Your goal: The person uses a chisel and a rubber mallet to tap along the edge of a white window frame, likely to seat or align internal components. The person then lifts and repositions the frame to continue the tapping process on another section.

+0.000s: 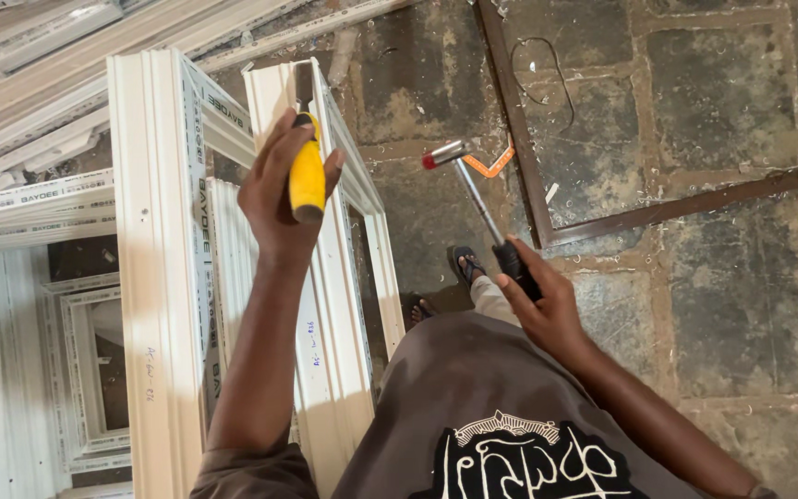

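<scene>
Head view: the left hand (281,189) is closed around the yellow-handled chisel (306,171), its dark blade pointing away from the body onto the top edge of the upright white plastic window frame (154,277) — long axis running along the frame rail. The right hand (547,310) grips the black-handled metal hammer (477,203), head raised to the chisel's right, well apart, over the stone floor (741,277).
</scene>
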{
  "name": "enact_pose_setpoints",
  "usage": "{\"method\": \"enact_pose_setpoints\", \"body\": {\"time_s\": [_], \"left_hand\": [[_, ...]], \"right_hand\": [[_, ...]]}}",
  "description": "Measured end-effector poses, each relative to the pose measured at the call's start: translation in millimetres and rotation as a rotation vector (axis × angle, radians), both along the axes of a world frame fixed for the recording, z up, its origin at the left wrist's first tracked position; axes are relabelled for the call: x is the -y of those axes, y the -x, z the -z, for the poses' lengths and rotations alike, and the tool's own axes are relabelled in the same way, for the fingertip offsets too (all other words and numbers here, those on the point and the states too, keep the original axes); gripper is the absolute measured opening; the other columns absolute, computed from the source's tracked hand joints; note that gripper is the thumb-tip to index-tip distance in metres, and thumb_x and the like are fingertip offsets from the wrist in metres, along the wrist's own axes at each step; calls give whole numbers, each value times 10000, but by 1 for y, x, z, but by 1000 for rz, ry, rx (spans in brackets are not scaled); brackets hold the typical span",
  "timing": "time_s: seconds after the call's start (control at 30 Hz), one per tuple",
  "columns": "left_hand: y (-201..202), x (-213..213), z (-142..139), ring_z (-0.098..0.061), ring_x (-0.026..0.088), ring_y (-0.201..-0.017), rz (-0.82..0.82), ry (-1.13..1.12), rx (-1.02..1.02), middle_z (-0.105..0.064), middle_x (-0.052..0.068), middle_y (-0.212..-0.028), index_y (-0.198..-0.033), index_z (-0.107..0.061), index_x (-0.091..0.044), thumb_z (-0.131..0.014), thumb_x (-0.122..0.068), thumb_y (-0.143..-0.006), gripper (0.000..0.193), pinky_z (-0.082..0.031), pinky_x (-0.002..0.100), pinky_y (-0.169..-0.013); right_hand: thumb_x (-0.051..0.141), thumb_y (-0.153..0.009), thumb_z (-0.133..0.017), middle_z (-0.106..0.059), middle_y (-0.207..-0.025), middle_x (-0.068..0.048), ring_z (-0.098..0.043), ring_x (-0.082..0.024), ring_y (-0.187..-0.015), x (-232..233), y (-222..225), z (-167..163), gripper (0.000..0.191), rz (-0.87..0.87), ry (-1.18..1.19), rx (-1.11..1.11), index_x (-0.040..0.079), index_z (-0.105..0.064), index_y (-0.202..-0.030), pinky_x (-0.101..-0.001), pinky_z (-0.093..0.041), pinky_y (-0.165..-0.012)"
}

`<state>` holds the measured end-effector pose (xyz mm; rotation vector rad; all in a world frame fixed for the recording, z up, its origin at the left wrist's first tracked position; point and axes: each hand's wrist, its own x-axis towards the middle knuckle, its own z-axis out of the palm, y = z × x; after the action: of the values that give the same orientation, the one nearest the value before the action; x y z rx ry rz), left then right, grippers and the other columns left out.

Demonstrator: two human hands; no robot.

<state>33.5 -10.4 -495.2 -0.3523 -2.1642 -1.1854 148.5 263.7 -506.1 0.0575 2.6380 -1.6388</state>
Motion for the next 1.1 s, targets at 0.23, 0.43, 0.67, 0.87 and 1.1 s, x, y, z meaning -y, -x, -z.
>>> {"method": "enact_pose_setpoints", "body": {"time_s": [0.23, 0.43, 0.67, 0.87, 1.1], "left_hand": [[33, 15, 126, -739, 313, -1131, -106, 286, 131, -695, 228, -1290, -1185, -693, -70, -877, -211, -936, 341, -625, 360, -902], [1, 25, 11, -763, 257, -1043, -101, 454, 131, -678, 115, -1341, -1269, -720, -164, -807, -264, -993, 306, -623, 351, -866], [-10, 38, 12, -752, 287, -961, -100, 533, 219, -687, 107, -1370, -1233, -728, -150, -836, -284, -918, 359, -595, 381, -759], [-7, 40, 28, -754, 289, -1056, -102, 429, 131, -682, 99, -1366, -1248, -718, -147, -865, -302, -921, 391, -608, 376, -839], [-11, 35, 27, -758, 282, -1037, -99, 418, 146, -683, 98, -1376, -1249, -722, -141, -855, -283, -929, 375, -610, 370, -816]], "right_hand": [[170, -941, -751, -719, -1221, -170, -723, -221, -1067, 56, 56, 101, 493, -93, -79, -86, 29, -595, -1387, -341, -563, -858], [165, -912, -762, -705, -1142, -176, -734, -283, -964, 10, 11, 37, 491, -151, -155, -224, 25, -586, -1349, -357, -563, -798], [145, -864, -805, -697, -1020, -134, -716, -275, -774, -24, -2, 52, 500, -320, -300, -348, 34, -603, -1307, -375, -565, -646], [180, -846, -829, -707, -1045, -114, -718, -260, -787, -19, 7, 58, 559, -518, -365, -529, 71, -585, -1336, -375, -568, -625], [275, -837, -836, -685, -946, -85, -677, -244, -750, -27, 16, 31, 623, -620, -476, -681, 75, -568, -1363, -377, -526, -582]]}}
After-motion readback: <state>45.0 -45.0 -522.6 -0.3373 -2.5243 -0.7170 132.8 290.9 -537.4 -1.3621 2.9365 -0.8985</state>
